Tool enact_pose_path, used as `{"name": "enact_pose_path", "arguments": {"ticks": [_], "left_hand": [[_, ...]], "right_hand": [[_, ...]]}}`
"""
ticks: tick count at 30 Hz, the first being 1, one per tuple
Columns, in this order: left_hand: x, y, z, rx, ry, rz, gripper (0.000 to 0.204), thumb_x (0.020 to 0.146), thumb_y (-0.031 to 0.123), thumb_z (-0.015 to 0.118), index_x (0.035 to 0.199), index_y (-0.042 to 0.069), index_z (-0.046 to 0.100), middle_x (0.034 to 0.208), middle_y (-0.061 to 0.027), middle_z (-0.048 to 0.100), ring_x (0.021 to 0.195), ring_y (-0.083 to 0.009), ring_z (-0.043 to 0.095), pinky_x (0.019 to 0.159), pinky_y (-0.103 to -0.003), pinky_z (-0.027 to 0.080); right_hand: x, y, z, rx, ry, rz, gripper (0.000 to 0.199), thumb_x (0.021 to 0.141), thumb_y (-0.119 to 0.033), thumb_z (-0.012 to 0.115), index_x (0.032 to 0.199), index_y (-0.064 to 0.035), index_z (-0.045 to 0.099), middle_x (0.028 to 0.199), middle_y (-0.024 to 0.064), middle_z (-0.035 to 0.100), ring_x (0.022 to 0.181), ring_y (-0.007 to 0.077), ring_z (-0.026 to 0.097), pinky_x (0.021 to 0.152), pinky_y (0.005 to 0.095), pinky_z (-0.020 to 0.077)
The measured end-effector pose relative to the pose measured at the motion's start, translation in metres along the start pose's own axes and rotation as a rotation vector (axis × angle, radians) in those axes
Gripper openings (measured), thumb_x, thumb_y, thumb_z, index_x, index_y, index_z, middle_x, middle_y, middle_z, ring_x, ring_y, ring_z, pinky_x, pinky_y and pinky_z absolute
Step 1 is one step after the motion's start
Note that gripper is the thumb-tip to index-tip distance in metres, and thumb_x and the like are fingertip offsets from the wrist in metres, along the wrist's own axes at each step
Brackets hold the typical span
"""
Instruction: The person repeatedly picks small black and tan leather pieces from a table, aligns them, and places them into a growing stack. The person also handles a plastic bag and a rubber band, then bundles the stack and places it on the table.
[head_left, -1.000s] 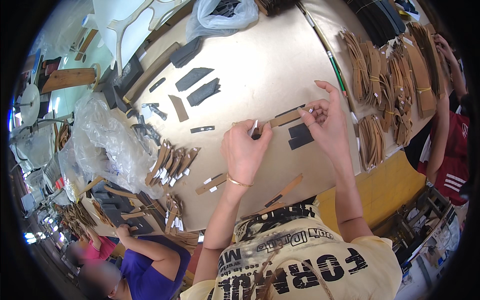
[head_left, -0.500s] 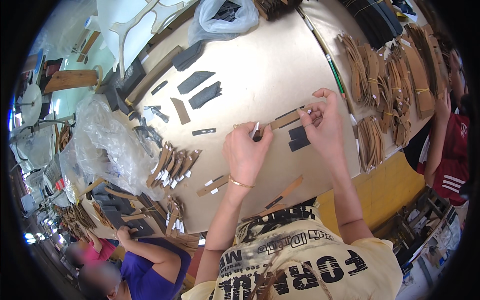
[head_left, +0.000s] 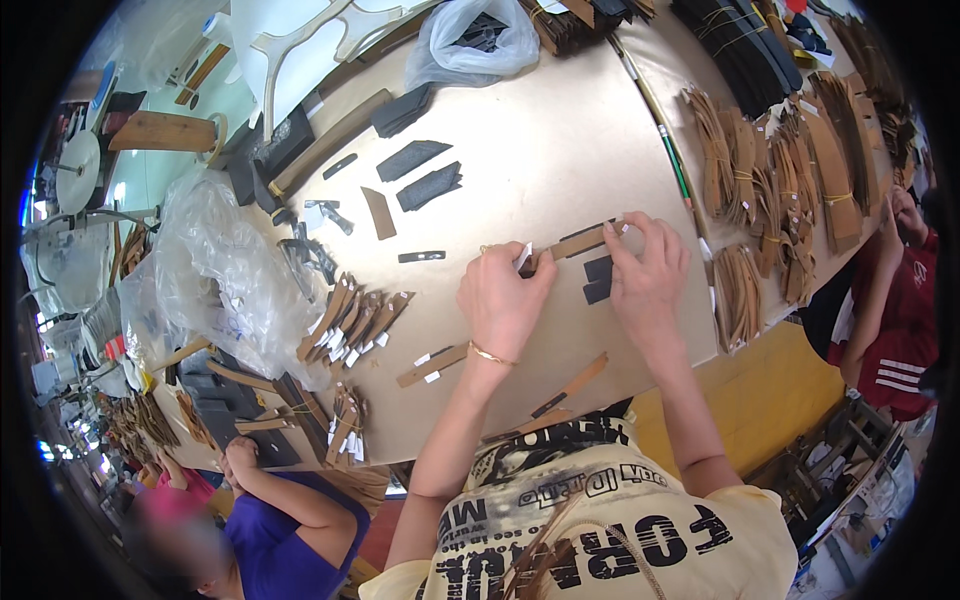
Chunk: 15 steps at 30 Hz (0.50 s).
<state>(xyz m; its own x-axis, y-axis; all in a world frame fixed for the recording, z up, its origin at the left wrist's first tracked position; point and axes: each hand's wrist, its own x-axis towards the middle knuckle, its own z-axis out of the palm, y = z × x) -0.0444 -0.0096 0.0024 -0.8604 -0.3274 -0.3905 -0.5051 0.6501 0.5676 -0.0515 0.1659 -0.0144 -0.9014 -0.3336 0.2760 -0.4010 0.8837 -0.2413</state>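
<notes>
Both hands had barely shifted since the earlier frames; the right hand [head_left: 648, 275] had settled closer onto the strip. The left hand [head_left: 505, 300] pinched the near end of a tan leather strip [head_left: 580, 241] together with a small white tag [head_left: 524, 255]. The right hand's fingers were pressed down on the strip's far end, beside a dark leather piece [head_left: 598, 280]. The strip lay flat on the table [head_left: 560, 150]. Judged step: aligning or tagging the strip. The next move would call for steady fingertip pressure. Bundled tan strips [head_left: 740, 295] lay to the right, tagged pieces [head_left: 350, 320] to the left.
</notes>
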Motion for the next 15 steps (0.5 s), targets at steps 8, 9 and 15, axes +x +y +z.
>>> {"name": "enact_pose_path", "arguments": {"ticks": [8,9,15], "left_hand": [[0.0,0.007,-0.01,-0.172,-0.12,0.12,0.029,0.085,0.027,0.068,0.069,0.002,0.067,0.06,-0.0171,0.06,0.058,-0.0355,0.059,0.054,-0.042,0.045],[-0.002,0.007,-0.01,-0.214,-0.117,0.169,0.028,0.086,0.027,0.067,0.073,0.002,0.069,0.061,-0.0167,0.061,0.057,-0.0345,0.059,0.055,-0.042,0.045],[0.001,-0.004,-0.001,-0.653,-0.107,0.247,0.03,0.091,0.016,0.054,0.107,-0.003,0.07,0.07,-0.0167,0.057,0.066,-0.0241,0.053,0.064,-0.034,0.044]], "right_hand": [[0.004,-0.039,0.004,0.447,-0.015,0.073,0.042,0.077,-0.001,0.072,0.119,-0.0046,0.065,0.102,0.0108,0.064,0.093,0.0285,0.062,0.079,0.0366,0.0533],[0.006,-0.037,0.006,0.49,-0.025,0.128,0.038,0.078,-0.001,0.071,0.116,-0.0034,0.066,0.098,0.0111,0.065,0.089,0.0277,0.063,0.078,0.0361,0.0541],[0.018,-0.015,0.008,1.017,-0.134,0.565,0.013,0.087,0.001,0.067,0.1,0.004,0.068,0.083,0.0075,0.07,0.072,0.0148,0.067,0.067,0.0269,0.0554]]}}
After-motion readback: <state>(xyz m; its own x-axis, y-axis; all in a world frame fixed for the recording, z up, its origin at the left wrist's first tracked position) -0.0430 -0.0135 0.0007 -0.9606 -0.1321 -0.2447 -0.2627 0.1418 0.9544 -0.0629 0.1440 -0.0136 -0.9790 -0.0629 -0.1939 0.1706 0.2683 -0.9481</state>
